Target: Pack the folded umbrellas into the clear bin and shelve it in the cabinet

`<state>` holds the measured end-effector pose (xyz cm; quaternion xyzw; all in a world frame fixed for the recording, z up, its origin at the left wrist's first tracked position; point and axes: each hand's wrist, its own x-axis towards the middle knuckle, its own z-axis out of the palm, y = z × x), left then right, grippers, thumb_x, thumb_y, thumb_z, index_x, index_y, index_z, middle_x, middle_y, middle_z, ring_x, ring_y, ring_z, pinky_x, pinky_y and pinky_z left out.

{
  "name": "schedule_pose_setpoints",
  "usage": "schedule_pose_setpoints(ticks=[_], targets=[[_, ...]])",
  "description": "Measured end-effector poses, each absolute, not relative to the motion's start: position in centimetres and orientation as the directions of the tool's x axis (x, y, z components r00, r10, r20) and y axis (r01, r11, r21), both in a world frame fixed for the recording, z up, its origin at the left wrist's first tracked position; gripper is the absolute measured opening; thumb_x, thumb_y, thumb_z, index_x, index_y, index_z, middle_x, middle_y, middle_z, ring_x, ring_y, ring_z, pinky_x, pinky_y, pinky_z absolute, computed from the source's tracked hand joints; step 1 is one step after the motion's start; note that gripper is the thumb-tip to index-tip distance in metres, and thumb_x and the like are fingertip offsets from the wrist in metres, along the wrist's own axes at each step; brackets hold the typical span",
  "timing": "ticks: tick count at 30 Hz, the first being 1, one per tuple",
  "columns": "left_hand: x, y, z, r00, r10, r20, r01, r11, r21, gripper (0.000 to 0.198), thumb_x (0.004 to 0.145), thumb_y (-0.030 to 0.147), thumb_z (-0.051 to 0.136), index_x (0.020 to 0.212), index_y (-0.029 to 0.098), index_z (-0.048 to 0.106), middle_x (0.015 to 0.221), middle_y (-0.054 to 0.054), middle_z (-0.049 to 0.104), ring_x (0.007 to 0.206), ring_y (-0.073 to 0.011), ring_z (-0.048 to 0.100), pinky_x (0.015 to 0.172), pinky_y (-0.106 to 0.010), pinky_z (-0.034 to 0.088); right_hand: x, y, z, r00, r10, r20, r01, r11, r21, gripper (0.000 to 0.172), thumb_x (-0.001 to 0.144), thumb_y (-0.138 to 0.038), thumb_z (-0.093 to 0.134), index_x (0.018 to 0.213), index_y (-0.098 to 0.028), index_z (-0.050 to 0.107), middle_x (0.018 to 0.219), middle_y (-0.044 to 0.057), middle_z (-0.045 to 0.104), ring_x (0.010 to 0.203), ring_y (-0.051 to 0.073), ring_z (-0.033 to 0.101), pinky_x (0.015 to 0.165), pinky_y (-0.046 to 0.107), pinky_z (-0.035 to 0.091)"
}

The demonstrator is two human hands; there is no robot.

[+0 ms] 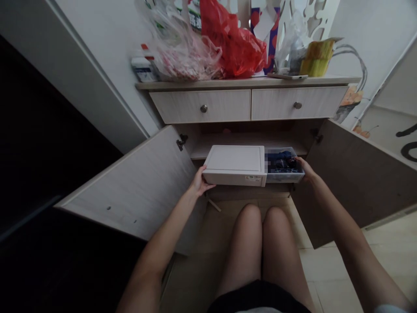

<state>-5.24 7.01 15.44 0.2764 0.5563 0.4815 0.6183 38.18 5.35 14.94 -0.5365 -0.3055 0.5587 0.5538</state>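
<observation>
While both doors of the pale wood-grain sideboard (250,82) stand swung wide, the person kneels before it, bare knees on the beige tiled floor (329,261). The left hand (199,182) is curled around the left front corner of a white rectangular plastic storage box (235,164), thumb on the near face and fingers tucked under or behind the edge — a closed grip on the box. That box sits at the front of the lower shelf (208,145) inside the open compartment, jutting out past the shelf's edge. Touching its right side is a clear plastic drawer tray (286,176) holding dark blue folded cloth (282,161); part of the tray is blurred over. The right hand (304,168) grips the tray's right front corner, fingers wrapped over the rim.

Above the compartment run two shut drawers — the left drawer (202,105) and the right drawer (298,102) — each with a round metal knob. On the top surface stand a crumpled red plastic bag (234,43), a clear plastic bag with pink print (182,48), a yellow-green folded packet (317,56) and a flat phone-like slab (288,76). The left door (137,187) and right door (361,174) flank the arms.
</observation>
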Motion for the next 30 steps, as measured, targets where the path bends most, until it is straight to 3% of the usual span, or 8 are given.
schedule_pose_setpoints(ticks=[3, 12, 18, 22, 30], targets=[[-4.4, 6.9, 15.2, -0.081, 0.908, -0.412, -0.287, 0.374, 0.882, 0.047, 0.082, 0.049, 0.057, 0.122, 0.025, 0.057, 0.112, -0.011, 0.063, 0.089, -0.0245, 0.065, 0.084, -0.046, 0.056, 36.6, 5.6, 15.0, 0.188, 0.918, -0.349, -0.368, -0.264, -0.892, 0.030, 0.091, -0.035, 0.042, 0.087, -0.022, 0.069, 0.064, 0.003, 0.070, 0.060, 0.022, 0.068, 0.061, 0.032, 0.058], [-2.4, 6.6, 14.5, -0.081, 0.907, -0.413, -0.275, 0.378, 0.884, 0.057, 0.081, 0.053, 0.059, 0.131, 0.027, 0.053, 0.119, -0.013, 0.064, 0.103, -0.0287, 0.064, 0.086, -0.046, 0.056, 33.9, 6.6, 14.2, 0.145, 0.932, -0.331, -0.407, -0.249, -0.879, 0.032, 0.092, -0.033, 0.041, 0.100, -0.019, 0.069, 0.074, 0.005, 0.073, 0.071, 0.023, 0.071, 0.071, 0.035, 0.059], [-1.0, 6.3, 14.5, -0.045, 0.909, -0.414, -0.278, 0.387, 0.879, 0.053, 0.083, 0.052, 0.057, 0.129, 0.026, 0.054, 0.121, -0.013, 0.064, 0.105, -0.0290, 0.064, 0.087, -0.047, 0.056, 32.9, 7.1, 13.6, 0.159, 0.933, -0.322, -0.387, -0.241, -0.890, 0.031, 0.095, -0.037, 0.042, 0.098, -0.019, 0.068, 0.077, 0.005, 0.074, 0.073, 0.022, 0.071, 0.074, 0.033, 0.058], [0.2, 6.2, 14.2, -0.030, 0.906, -0.423, -0.296, 0.396, 0.869, 0.051, 0.084, 0.051, 0.055, 0.128, 0.025, 0.055, 0.121, -0.013, 0.064, 0.107, -0.0290, 0.064, 0.089, -0.048, 0.056, 32.3, 7.7, 13.1, 0.135, 0.957, -0.258, -0.320, -0.204, -0.925, 0.036, 0.094, -0.050, 0.047, 0.100, -0.021, 0.068, 0.081, 0.005, 0.075, 0.078, 0.023, 0.071, 0.076, 0.034, 0.057], [1.8, 6.4, 13.2, -0.023, 0.909, -0.416, -0.291, 0.392, 0.873, 0.052, 0.085, 0.052, 0.056, 0.129, 0.026, 0.054, 0.127, -0.013, 0.063, 0.113, -0.0294, 0.062, 0.092, -0.048, 0.054, 31.3, 8.1, 12.8, 0.189, 0.930, -0.315, -0.341, -0.239, -0.909, 0.053, 0.100, -0.055, 0.025, 0.113, -0.021, 0.064, 0.083, 0.007, 0.074, 0.081, 0.026, 0.072, 0.074, 0.038, 0.058]])
